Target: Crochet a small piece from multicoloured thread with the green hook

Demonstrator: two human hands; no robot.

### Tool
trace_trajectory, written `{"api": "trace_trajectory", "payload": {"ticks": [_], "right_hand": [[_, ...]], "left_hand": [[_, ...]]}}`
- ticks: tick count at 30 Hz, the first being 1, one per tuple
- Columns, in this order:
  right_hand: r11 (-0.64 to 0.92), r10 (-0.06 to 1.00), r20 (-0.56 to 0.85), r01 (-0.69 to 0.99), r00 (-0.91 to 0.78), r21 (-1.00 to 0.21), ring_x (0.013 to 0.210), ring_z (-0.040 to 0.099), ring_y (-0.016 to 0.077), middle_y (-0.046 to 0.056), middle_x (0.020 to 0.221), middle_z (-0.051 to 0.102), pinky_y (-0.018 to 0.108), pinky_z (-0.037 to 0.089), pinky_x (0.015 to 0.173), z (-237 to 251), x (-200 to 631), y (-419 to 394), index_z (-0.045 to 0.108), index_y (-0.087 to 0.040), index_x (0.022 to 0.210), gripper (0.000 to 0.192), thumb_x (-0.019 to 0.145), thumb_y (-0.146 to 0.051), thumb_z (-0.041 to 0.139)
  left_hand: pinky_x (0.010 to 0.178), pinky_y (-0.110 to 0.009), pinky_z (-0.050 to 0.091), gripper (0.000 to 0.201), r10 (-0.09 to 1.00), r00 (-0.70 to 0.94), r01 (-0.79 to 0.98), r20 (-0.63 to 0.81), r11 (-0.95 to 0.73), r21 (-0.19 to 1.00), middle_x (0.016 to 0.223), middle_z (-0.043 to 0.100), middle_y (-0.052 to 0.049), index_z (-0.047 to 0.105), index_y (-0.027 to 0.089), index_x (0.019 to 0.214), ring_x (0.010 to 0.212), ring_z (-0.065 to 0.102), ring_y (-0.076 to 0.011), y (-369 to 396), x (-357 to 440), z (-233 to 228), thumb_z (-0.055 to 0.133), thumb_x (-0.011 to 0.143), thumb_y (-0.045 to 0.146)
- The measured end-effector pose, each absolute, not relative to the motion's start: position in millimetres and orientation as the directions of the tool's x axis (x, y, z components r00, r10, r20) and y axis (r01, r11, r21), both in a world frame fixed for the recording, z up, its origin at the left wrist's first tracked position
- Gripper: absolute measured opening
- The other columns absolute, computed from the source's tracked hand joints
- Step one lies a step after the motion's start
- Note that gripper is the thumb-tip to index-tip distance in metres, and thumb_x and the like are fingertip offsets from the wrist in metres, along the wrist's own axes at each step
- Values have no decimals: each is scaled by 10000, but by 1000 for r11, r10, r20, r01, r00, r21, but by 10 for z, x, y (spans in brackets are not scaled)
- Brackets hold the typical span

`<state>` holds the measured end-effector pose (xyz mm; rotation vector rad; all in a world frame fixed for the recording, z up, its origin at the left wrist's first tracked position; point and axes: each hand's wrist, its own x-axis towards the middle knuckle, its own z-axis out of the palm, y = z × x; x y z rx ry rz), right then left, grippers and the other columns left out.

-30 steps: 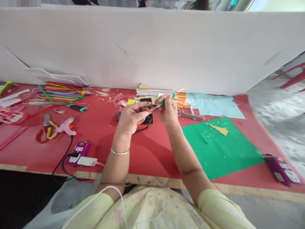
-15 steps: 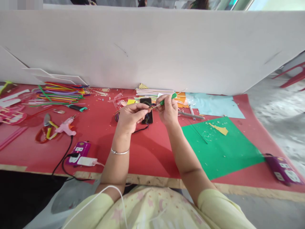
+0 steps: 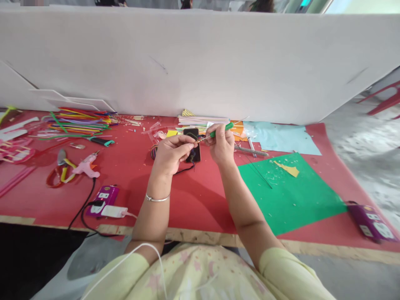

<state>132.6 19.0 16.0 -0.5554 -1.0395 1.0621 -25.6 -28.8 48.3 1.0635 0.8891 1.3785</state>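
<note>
In my right hand (image 3: 221, 145) is a slim green-handled needle tool (image 3: 229, 126), with a thin metal shaft out of each end. Its lower shaft slants down to the fingertips of my left hand (image 3: 173, 153). There the thumb and forefinger pinch a tiny orange-brown piece, too small to name, at the tool's tip. Beneath both hands a black phone (image 3: 196, 157) lies on the red-covered table (image 3: 200, 204), with dark cord across it. A small multicoloured coil (image 3: 153, 151) is partly hidden behind my left hand.
Left are coloured pipe cleaners (image 3: 84, 121), pliers (image 3: 64, 166), a pink glue gun (image 3: 86, 165) and a purple power strip (image 3: 104, 198) with cables. Right lie a green sheet (image 3: 300, 204), a light blue sheet (image 3: 281, 137) and another purple strip (image 3: 373, 223). A white board (image 3: 200, 62) stands behind.
The green-handled tool has shifted slightly to the right and down with my right hand. My left hand is almost still, keeping its pinch.
</note>
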Motion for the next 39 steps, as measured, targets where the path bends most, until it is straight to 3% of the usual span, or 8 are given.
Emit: {"api": "trace_trajectory", "payload": {"ticks": [11,17,22,29,39], "right_hand": [[522,845,527,-361,92,-773,527,516,68,-53,620,559,221,424,514,151,1396,178,696,-235,805,485,964,-691,651],[565,821,561,-289,105,-773,546,543,76,-35,658,602,233,441,519,175,1417,148,711,-229,792,488,967,-681,652],[627,779,618,-191,111,-756,561,547,75,-28,693,603,238,437,530,199,1438,124,721,-224,799,478,991,-654,637],[724,684,727,-181,61,-666,569,562,66,-24,731,633,236,437,542,188,1476,130,747,-226,844,385,1042,-534,629],[750,656,752,-165,64,-641,575,571,76,-18,734,638,251,442,552,223,1497,119,754,-231,838,393,1045,-537,621]], "left_hand": [[405,-192,269,150,996,36,-314,76,-61,947,696,757,-37,815,171,758,430,473,-45,-301,-247,510,859,623,221],[379,-193,230,279,992,30,-299,122,-108,948,750,768,-22,842,197,922,442,485,-45,-295,-242,484,851,644,203],[380,-191,229,225,994,11,-302,112,-104,948,729,757,-18,842,206,902,441,497,-49,-289,-232,464,860,679,229],[400,-192,249,222,994,-9,-324,111,-108,940,657,688,8,849,212,893,455,474,-49,-272,-220,459,875,673,234],[397,-195,235,233,994,11,-380,110,-98,920,636,672,16,854,215,851,438,429,-39,-265,-221,467,928,630,234]]}}
